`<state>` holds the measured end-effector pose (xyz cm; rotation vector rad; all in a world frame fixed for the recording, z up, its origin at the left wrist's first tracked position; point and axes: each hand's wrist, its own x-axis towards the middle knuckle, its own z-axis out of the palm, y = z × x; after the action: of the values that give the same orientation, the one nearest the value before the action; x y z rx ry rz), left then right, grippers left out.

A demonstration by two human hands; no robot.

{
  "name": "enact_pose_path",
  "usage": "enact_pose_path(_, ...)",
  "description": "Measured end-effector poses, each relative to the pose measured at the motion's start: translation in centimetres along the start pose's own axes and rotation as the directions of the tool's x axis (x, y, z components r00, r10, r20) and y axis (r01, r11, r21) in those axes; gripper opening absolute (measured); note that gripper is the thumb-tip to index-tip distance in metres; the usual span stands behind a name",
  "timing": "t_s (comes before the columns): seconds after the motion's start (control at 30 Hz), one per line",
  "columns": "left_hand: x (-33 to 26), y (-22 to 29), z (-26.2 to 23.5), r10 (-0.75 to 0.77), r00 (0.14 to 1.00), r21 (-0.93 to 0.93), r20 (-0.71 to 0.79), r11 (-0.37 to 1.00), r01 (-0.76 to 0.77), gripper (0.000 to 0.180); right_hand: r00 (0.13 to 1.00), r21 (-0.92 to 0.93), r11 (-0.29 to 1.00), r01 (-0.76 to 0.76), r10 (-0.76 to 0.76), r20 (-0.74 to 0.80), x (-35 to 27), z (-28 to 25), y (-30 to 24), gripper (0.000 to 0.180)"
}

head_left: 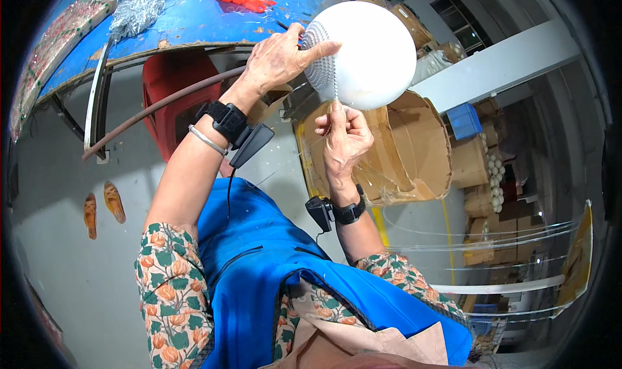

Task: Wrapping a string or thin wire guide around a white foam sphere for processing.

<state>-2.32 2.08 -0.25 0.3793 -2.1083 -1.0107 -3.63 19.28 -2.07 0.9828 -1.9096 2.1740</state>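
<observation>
Collar [411, 344] nearest, blue table [184, 19] and grey floor [91, 291] beyond, wide left grip [278, 58] holds ball [376, 55], right grip [346, 139] pinches strand [335, 82].

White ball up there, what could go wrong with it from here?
The white ball might slip or turn, since the left hand touches it only at one side; any other support is hidden. If the right hand lets its pinched silvery beaded strand go slack, the rows could loosen or sit unevenly.
</observation>
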Motion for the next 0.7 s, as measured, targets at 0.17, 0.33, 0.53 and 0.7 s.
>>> enact_pose_path(0.17, 0.1, 0.1, 0.3, -0.043, 0.999, -0.014, -0.014, 0.999, 0.043, 0.097, 1.000, 0.008, 1.000, 0.005, -0.005, -0.029, 0.6, 0.6, 0.3, 0.020)
enact_pose_path(0.33, 0.1, 0.3, 0.3, -0.055, 0.998, -0.031, -0.002, 0.998, 0.055, 0.097, 0.999, 0.000, 1.000, 0.020, -0.020, -0.044, 1.0, 0.9, 0.6, 0.021)
enact_pose_path(0.53, 0.3, -0.2, 1.2, -0.001, 1.000, 0.002, -0.031, 1.000, 0.001, 0.094, 0.998, -0.014, 1.000, 0.024, -0.025, -0.052, 1.2, 0.8, 0.7, 0.022)
enact_pose_path(0.7, 0.2, 0.1, 1.3, -0.053, 0.998, -0.019, -0.019, 0.998, 0.053, 0.091, 0.997, -0.022, 0.999, 0.025, -0.026, -0.069, 1.2, 0.7, 0.8, 0.022)
